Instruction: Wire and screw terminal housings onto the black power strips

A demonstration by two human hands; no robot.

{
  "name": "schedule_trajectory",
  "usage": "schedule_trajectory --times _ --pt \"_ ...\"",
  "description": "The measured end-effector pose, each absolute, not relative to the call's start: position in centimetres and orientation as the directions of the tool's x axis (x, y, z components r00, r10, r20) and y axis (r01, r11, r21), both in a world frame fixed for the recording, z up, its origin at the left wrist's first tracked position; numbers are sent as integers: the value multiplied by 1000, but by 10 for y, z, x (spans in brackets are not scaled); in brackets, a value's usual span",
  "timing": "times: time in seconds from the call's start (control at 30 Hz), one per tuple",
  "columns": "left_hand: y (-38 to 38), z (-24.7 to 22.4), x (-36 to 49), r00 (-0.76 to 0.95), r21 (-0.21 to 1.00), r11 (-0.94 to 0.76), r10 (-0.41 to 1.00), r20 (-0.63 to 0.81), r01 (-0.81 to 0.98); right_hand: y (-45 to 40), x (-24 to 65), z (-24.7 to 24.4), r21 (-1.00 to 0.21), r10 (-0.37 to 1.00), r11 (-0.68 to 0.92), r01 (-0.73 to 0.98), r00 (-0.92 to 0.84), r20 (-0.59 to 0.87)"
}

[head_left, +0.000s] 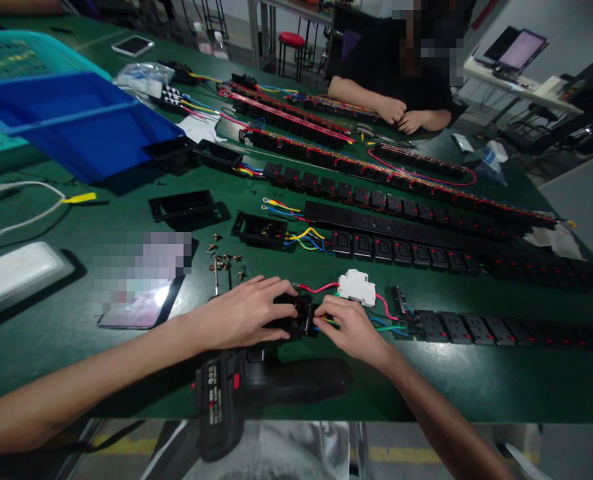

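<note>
My left hand (241, 313) grips a small black socket housing (302, 316) from the left, covering most of it. My right hand (349, 327) pinches thin coloured wires (326, 321) at the housing's right end. Just beyond that hand, a white circuit breaker (356, 288) lies on the green mat, with red wires (319, 288) running from it toward the housing. To the right, the wires lead into a long black power strip (456, 328). Directly below my hands lies a black cordless drill (261, 383), its battery end hanging over the table's near edge.
Small brass screws (221, 257) and a phone (141, 307) lie left of my hands. Several black power strips, some with red trim, fill the green table (126, 360). A blue tray (81, 127) stands at far left. A co-worker's hands (401, 117) rest at the far side.
</note>
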State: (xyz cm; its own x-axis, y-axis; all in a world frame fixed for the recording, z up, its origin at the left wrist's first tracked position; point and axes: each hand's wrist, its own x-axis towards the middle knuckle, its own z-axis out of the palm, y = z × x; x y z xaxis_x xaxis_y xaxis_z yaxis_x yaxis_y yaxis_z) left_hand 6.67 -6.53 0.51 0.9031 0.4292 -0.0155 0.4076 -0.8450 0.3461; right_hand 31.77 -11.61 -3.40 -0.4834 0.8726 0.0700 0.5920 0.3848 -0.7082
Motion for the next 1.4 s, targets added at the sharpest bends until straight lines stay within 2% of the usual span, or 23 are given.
schedule_trajectory --times 0.33,0.73,1.0,1.4 --pt "-62 6 70 933 257 -903 359 10 344 -117 318 -34 -691 870 396 604 -489 72" --pt "-62 4 68 923 340 -879 378 66 335 -115 317 -36 -676 877 399 620 -474 82" --pt "-57 7 70 928 383 -865 369 45 325 -117 316 -36 -667 875 405 626 -477 83" --pt "-53 8 71 935 365 -874 353 26 319 -116 315 -34 -664 870 402 631 -490 61"
